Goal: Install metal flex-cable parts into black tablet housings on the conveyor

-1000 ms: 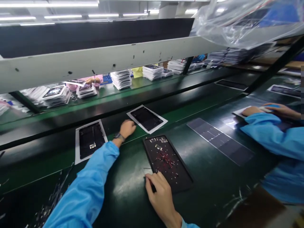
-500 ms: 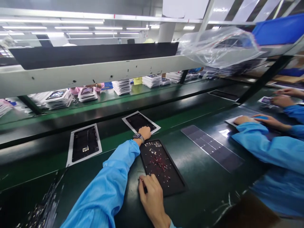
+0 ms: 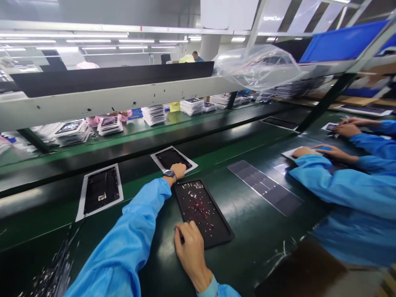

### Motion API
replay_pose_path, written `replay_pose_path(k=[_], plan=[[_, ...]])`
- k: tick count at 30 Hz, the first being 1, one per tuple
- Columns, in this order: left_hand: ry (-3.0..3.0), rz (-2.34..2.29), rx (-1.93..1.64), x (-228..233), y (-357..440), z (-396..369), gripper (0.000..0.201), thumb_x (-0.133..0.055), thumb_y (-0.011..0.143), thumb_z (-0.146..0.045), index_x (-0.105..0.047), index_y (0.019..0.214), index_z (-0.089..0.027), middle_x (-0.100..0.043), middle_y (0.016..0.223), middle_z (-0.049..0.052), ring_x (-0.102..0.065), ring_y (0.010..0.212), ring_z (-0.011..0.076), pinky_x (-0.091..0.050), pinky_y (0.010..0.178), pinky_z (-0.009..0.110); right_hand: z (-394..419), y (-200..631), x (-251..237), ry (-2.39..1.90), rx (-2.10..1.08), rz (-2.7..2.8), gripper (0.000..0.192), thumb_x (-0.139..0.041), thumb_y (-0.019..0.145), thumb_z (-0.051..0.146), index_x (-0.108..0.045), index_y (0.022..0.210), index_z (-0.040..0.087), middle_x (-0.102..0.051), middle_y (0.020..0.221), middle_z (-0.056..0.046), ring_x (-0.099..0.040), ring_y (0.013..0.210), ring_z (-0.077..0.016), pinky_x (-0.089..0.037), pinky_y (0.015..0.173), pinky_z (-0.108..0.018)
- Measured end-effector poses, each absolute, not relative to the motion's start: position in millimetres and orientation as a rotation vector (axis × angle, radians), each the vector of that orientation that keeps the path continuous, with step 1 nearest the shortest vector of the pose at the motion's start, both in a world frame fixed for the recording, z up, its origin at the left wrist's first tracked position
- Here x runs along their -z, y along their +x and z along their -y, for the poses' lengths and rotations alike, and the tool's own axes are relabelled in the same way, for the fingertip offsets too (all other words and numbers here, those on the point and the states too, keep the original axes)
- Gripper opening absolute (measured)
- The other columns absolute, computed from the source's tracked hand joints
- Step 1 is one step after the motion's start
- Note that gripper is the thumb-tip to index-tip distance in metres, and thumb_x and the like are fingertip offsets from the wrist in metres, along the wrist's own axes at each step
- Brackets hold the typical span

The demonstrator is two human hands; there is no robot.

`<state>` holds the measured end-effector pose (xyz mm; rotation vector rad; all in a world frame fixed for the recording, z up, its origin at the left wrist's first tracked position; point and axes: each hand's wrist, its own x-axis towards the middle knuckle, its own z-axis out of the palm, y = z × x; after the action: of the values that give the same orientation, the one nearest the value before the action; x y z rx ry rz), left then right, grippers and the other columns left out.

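My left hand (image 3: pixel 178 169), with a watch on its wrist, reaches to the near edge of a black flat casing (image 3: pixel 171 158) lying on a white sheet. Its fingers are curled down and their tips are hidden. My right hand (image 3: pixel 190 244) rests by the near left side of a black tray (image 3: pixel 219 225), thumb and fingers drawn together; anything between them is hidden. Small red and silvery parts (image 3: pixel 199 209) lie scattered in the tray, with several small metal-looking pieces (image 3: pixel 194 186) at its far end.
Another black casing on a white sheet (image 3: pixel 102 192) lies left. A clear sectioned plastic sheet (image 3: pixel 264 187) lies right of the tray. A co-worker's blue sleeves (image 3: pixel 334 175) and hands are farther right. Thin cable-like strips (image 3: pixel 55 268) lie lower left. A rail (image 3: pixel 123 99) crosses above.
The view has shifted, so most things appear farther left. Both my hands keep nearly the same places by the casing and the tray.
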<state>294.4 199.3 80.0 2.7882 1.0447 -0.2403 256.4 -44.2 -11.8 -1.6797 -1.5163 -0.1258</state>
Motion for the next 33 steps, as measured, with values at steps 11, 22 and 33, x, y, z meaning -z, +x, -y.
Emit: replay_pose_path(k=[11, 22, 33], plan=[[2.961, -0.945, 0.198, -120.6, 110.0, -130.1, 0.031, -0.047, 0.078, 0.003, -0.061, 0.100, -0.013, -0.065, 0.107, 0.016, -0.062, 0.102, 0.0265, -0.050, 0.091, 0.038, 43.9, 263.0, 9.4, -1.691, 0.019, 1.319, 0.021, -0.047, 0.094, 0.014, -0.067, 0.088, 0.019, -0.065, 0.073, -0.005, -0.052, 0.072, -0.0214, -0.042, 0.067, -0.035], [3.168, -0.920, -0.217, 5.1, -9.9, 119.7, 0.052, -0.044, 0.072, 0.004, -0.065, 0.112, -0.022, -0.073, 0.107, 0.009, -0.067, 0.100, 0.0241, -0.055, 0.082, 0.028, 38.3, 325.5, -15.6, -1.684, -0.050, 1.409, 0.019, -0.054, 0.090, 0.018, -0.070, 0.099, 0.021, -0.068, 0.083, -0.006, -0.055, 0.081, -0.0244, -0.044, 0.073, -0.037], [2.372, -1.457, -0.665, -20.3, -33.5, 133.2, 0.017, -0.046, 0.095, -0.020, -0.061, 0.102, -0.023, -0.070, 0.096, 0.008, -0.068, 0.089, 0.0217, -0.057, 0.081, 0.033, -57.8, 345.3, -12.6, -2.051, -0.239, 1.786, 0.009, -0.076, 0.072, 0.015, -0.070, 0.066, 0.016, -0.066, 0.060, -0.005, -0.056, 0.058, -0.0177, -0.040, 0.061, -0.031]])
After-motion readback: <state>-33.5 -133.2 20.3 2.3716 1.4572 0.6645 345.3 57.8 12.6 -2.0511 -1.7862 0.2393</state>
